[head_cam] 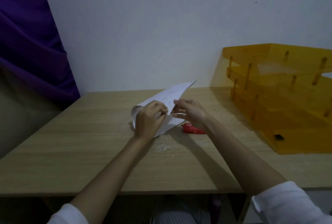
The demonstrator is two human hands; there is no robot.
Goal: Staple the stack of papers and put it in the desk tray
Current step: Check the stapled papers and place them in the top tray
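The left hand (150, 119) covers the near part of the papers (172, 96); their print is too small to read. The right forearm hides the rear of the stapler (191, 129). The tray (280, 98) is cut off at the right edge.

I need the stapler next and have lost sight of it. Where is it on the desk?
In the head view the red stapler lies on the desk, right of centre, partly under the right hand's wrist, beside the papers and left of the yellow tray.
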